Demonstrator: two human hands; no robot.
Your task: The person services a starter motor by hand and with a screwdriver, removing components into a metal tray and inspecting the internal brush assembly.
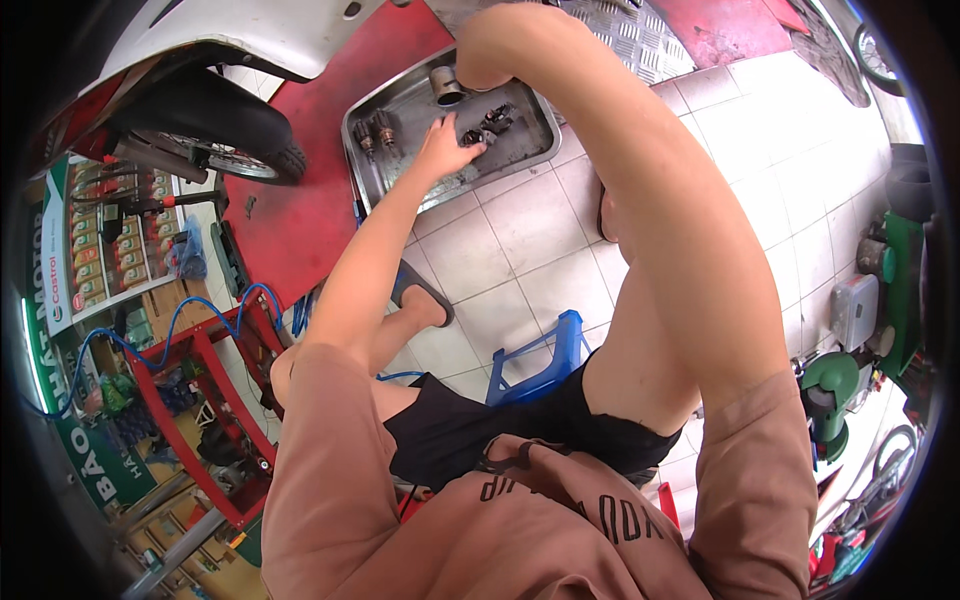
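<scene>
A shallow metal tray lies ahead of me, part on a red panel and part over the tiles. My left hand reaches into it with fingers and thumb apart, close beside small dark metal parts; whether it touches them I cannot tell. My right hand bends down over the tray's far side, its fingers hidden from view. Next to it is a hollow metal cylinder, and I cannot tell whether the hand touches it. Two greasy toothed metal parts stand at the tray's left.
A motorbike wheel is at the left, beside the red panel. A blue plastic stool is beneath me on white tiles. Left of my legs are a red metal frame and a coiled blue hose. Green equipment lines the right.
</scene>
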